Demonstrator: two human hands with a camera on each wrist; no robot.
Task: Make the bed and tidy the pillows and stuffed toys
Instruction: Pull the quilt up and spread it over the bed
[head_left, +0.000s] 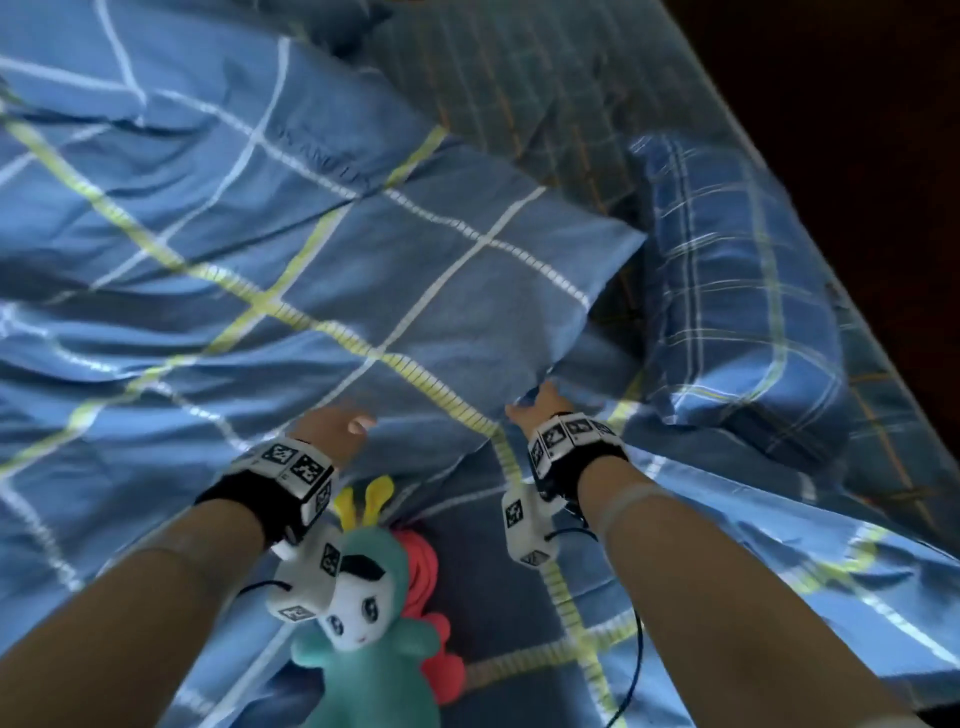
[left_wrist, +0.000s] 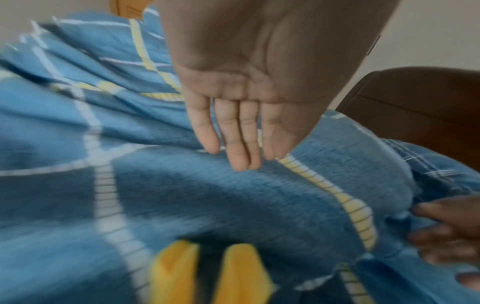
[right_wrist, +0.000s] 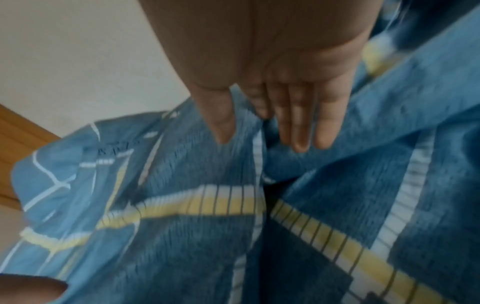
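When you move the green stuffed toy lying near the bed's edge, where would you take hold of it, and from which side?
Probably grip the stuffed toy around its green body, below the white face, coming from above on the near side. It lies face up on the quilt, body exposed, while its yellow ears point toward the left hand and look too floppy to lift by.
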